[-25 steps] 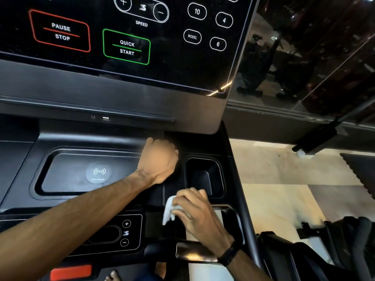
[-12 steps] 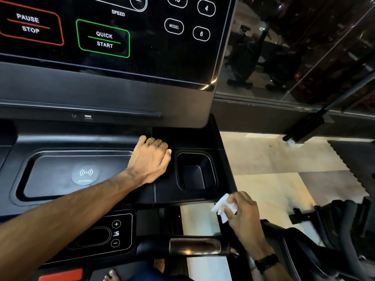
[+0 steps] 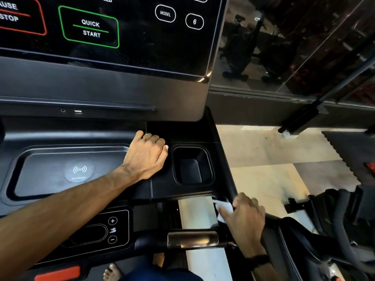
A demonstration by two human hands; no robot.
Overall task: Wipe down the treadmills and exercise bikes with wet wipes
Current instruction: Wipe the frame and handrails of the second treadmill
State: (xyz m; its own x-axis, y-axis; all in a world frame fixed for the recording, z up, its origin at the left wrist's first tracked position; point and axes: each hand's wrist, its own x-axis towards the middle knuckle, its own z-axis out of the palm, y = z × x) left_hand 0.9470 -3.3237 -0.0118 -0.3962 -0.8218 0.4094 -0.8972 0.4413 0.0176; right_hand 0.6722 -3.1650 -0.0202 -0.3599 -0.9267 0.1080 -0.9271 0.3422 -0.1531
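Far left: red-outlined stop button (image 3: 18,16) on the treadmill's black touch panel (image 3: 142,47), partly cut off by the frame edge. Next to it, green-outlined quick start button (image 3: 90,28). Further right on the panel, an oval marked MODEL (image 3: 165,13) and one marked 6 (image 3: 194,21).

Below the panel, a small round jack and a USB port (image 3: 78,112) sit side by side on the grey strip. Under that, the console deck: shallow tray (image 3: 40,179) with a round charging pad (image 3: 79,170) in it. Lower down, a small speed control (image 3: 112,230) with plus and minus, and a red tab (image 3: 57,273) at the bottom edge.

Left hand (image 3: 147,157) rests palm-down on the deck between tray and cup holder (image 3: 192,166). Fingers close together, curled down at the tips over a step in the deck; ring on one finger. It holds nothing that I can see.

Metal grip sensor (image 3: 192,239) on the handlebar sits below centre.

Right hand (image 3: 244,218) is at the deck's lower right corner, by the side rail. White wet wipe (image 3: 223,208) is bunched under its fingertips, pressed against the dark edge there. Fingers bent round the wipe, slightly motion-blurred. Dark band on the wrist (image 3: 258,260).

Right of that: pale tiled floor (image 3: 263,159), black rubber mat (image 3: 349,151), another dark machine (image 3: 334,220) at lower right. Glass wall (image 3: 294,47) above reflects gym gear.
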